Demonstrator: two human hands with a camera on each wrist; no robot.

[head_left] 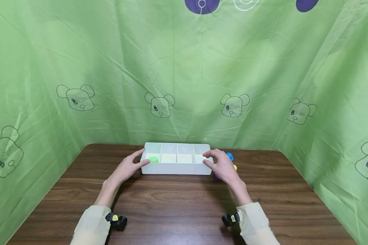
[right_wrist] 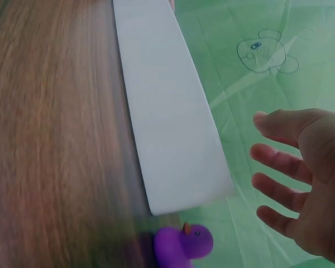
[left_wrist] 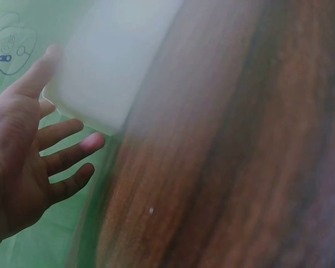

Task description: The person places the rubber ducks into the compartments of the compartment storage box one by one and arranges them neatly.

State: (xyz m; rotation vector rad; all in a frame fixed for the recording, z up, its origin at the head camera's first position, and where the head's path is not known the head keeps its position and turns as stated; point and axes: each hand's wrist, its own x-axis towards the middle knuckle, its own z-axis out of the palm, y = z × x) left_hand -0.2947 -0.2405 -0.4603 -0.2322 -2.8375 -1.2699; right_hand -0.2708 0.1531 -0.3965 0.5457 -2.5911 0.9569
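A white box [head_left: 176,169] with several compartments in a row stands toward the back of the table. A small green toy [head_left: 153,159] lies in its leftmost compartment. My left hand [head_left: 129,167] is at the box's left end, thumb and fingers spread; whether it touches the box I cannot tell. Above the right end hovers my right hand [head_left: 224,165], its fingers parted and holding nothing. A purple rubber duck [right_wrist: 195,243] sits by the box's right end, mostly covered by that hand in the head view. A blue toy [head_left: 230,156] and a yellow one [head_left: 235,167], partly hidden, are just beyond it.
The dark wooden table [head_left: 171,207] ends close behind the box. Green curtain [head_left: 190,68] with bear drawings hangs behind it and along both sides. Each wrist carries a small black camera, such as the left one [head_left: 120,223].
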